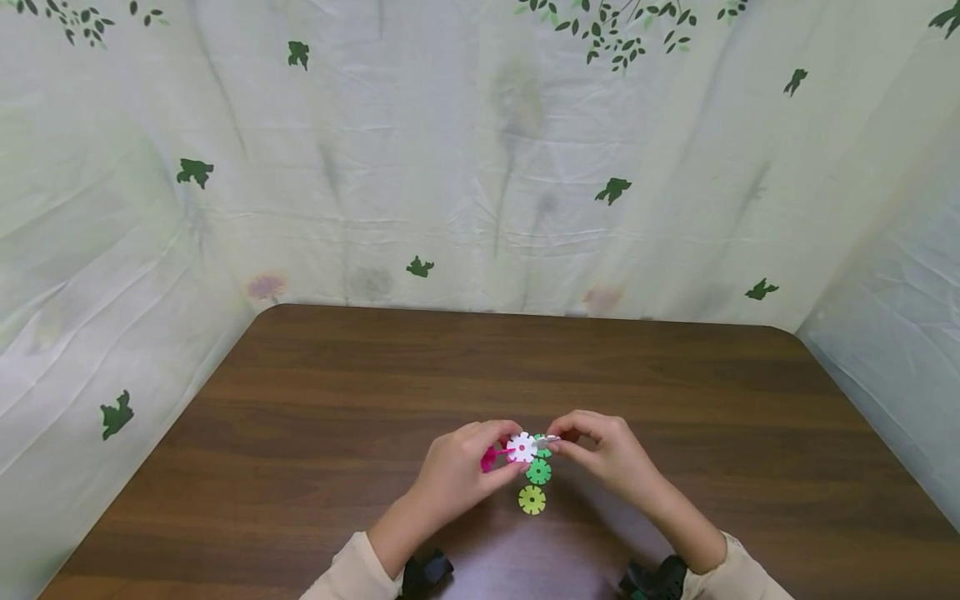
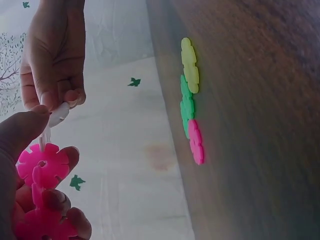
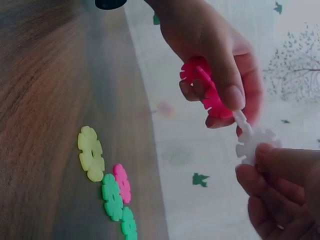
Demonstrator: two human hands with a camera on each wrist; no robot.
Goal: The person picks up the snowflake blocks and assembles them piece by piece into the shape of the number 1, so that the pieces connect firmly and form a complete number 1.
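Between my hands, held above the table, is a chain of notched plastic discs slotted together at angles. My left hand grips its pink discs, thumb on one side and fingers curled behind. A white disc stands at the chain's end, joined to the pink. Another white disc meets it edge to edge, and my right hand pinches this one between thumb and forefinger. In the right wrist view, the left hand's fingers partly cover the pink discs.
Loose discs lie flat on the brown wooden table below the hands: a yellow one, green ones and a pink one. A pale cloth with leaf and bird shapes hangs behind and at both sides.
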